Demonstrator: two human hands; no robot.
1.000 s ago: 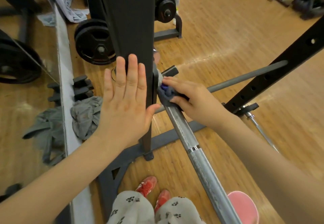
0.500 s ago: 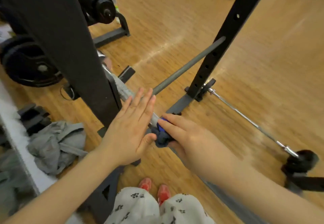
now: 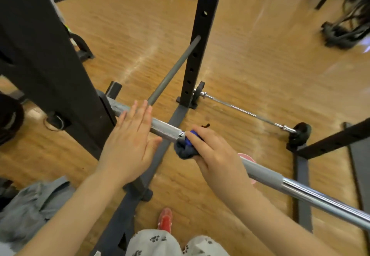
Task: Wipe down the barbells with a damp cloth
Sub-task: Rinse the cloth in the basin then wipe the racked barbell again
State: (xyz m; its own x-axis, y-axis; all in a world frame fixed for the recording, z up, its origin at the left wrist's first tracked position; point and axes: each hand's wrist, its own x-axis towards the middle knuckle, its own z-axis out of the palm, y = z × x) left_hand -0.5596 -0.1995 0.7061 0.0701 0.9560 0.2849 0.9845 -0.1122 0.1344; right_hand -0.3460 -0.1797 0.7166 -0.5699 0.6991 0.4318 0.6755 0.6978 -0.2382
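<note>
Blue cloth (image 3: pixel 186 145) gripped on the barbell (image 3: pixel 266 173) by right hand (image 3: pixel 218 159); left hand (image 3: pixel 130 145) fingers straight.

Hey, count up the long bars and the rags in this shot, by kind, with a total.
Barbells: 2, the racked barbell and the thin barbell on the floor
Plain grey bar: 1
Cloths: 2, the blue cloth and the grey cloth on the floor
Total: 5
</note>
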